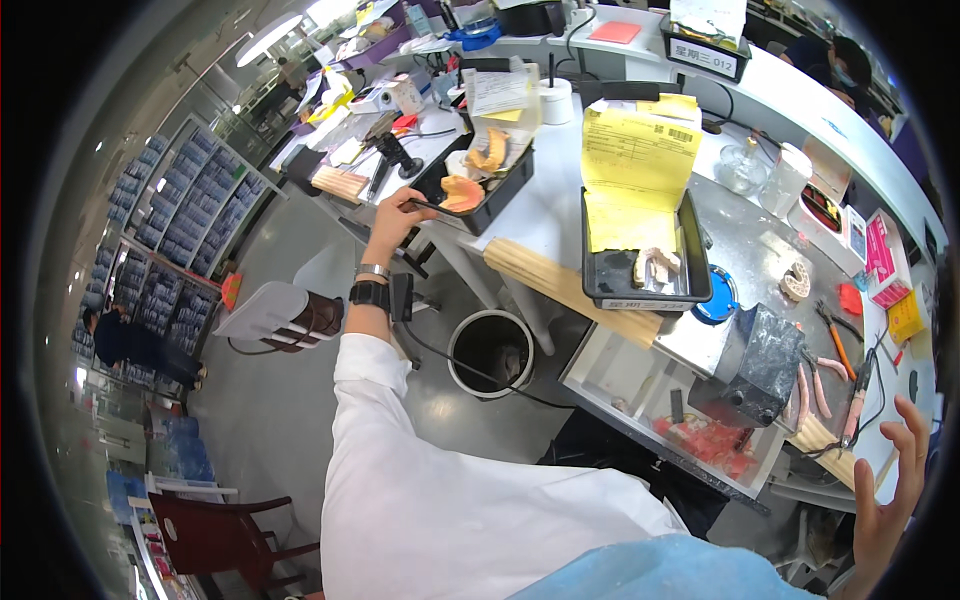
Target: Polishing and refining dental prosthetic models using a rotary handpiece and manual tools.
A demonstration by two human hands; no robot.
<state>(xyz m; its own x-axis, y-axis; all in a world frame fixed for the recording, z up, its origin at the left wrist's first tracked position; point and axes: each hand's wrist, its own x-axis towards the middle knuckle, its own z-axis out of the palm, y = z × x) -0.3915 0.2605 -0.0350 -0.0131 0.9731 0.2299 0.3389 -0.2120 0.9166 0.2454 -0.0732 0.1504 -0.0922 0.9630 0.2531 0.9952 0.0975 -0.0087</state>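
Observation:
At the far left of the bench, my left hand (pixel 400 218) grips the near left corner of a black tray (pixel 487 212). Inside that tray lie an orange dental cast (pixel 462 194), a second orange piece (pixel 489 150) and a paper slip. My right hand (pixel 888 490) is raised at the lower right, fingers apart and holding nothing. Nearest to it are pink-handled pliers (pixel 822 385) and a corded handpiece (pixel 855 405) on the bench. Another black tray (pixel 640 303), in the middle, holds a pale dental cast (pixel 656 266) and yellow paper forms (pixel 640 155).
A dark metal box (pixel 752 365) stands by the bench edge above an open drawer (pixel 620 375) with red scraps. A blue round lid (pixel 716 296) and a small cast (pixel 796 281) lie nearby. Below are a white bin (pixel 455 375), a stool (pixel 275 312) and a dark red chair (pixel 215 535).

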